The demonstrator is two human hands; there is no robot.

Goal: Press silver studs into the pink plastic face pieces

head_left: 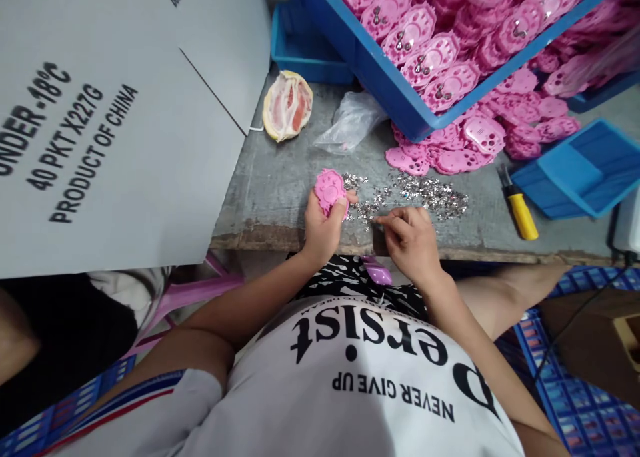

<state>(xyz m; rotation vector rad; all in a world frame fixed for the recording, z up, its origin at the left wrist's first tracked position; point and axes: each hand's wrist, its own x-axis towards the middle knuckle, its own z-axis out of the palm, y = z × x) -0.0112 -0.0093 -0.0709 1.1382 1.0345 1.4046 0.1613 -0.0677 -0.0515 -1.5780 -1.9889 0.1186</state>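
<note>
My left hand (323,227) is closed round a pink plastic part (330,190), holding it upright at the near edge of the grey table (280,177). My right hand (410,237) is just right of it, fingers pinched over a scatter of small shiny metal pieces (420,197); what the pinch holds is too small to make out. Another pink object (377,272) lies in my lap below the table edge.
A big blue bin (395,84) full of pink parts sits tilted at the back, with loose pink parts (450,150) spilled beneath it. A yellow-handled screwdriver (520,210), an empty blue tray (580,170), a clear bag (350,120), a fruit peel (287,104) and a cardboard flap (115,124) surround me.
</note>
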